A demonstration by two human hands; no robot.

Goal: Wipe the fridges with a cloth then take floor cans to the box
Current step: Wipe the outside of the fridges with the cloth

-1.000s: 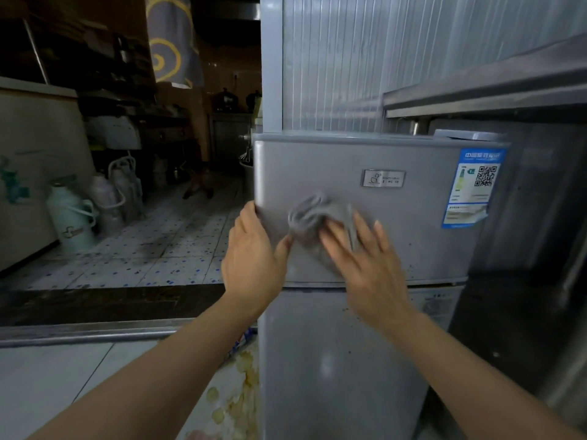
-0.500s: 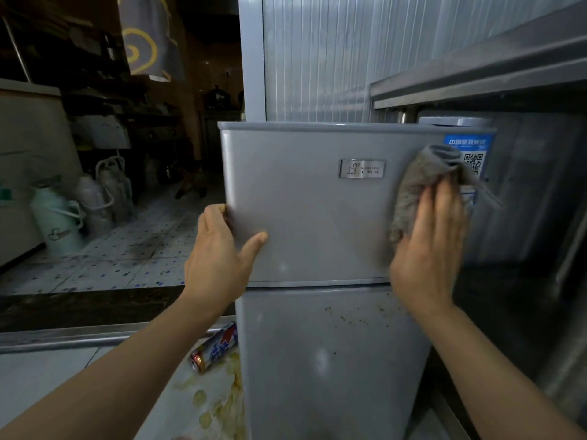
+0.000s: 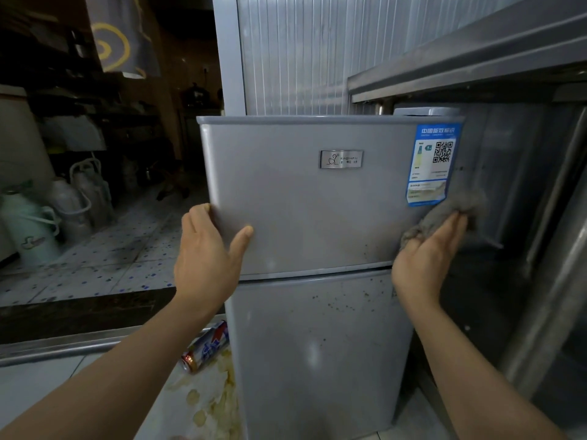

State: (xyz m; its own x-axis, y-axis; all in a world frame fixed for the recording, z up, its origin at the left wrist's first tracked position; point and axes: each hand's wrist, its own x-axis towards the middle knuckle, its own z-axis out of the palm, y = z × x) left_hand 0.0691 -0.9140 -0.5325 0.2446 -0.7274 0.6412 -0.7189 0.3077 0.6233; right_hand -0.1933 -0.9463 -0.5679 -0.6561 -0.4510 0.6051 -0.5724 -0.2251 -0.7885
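The fridge (image 3: 305, 217), a small grey two-door unit, stood upright in the middle of the view beside a steel counter. At its lower left a can (image 3: 206, 349) lay on its side on the floor, touching the fridge's base, with pale spill marks just beside it. The left hand (image 3: 206, 258) gripped the upper door's left edge, thumb on the front. At the door's right edge the right hand (image 3: 428, 249) pressed a grey cloth (image 3: 457, 206) with straight fingers, just below the blue label (image 3: 433, 165).
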